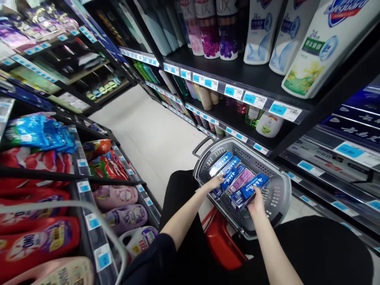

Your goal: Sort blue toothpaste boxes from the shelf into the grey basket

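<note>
Two tall shelves (243,79) of bottles and bags on both sides of a pale floor (154,134). Down low between them, a grey basket (279,190) full of blue boxes. Right hand (257,200) wrapped tight round one blue box (249,189) just over the basket, left hand (214,183) open, fingers flat on another box (225,180) inside.

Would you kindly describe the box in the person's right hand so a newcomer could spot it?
Find the grey basket below the dark shelves. Blue boxes lie inside it. The blue box in the right hand is nearest the wearer and, unlike its flat neighbours, is lifted and tilted.
</note>
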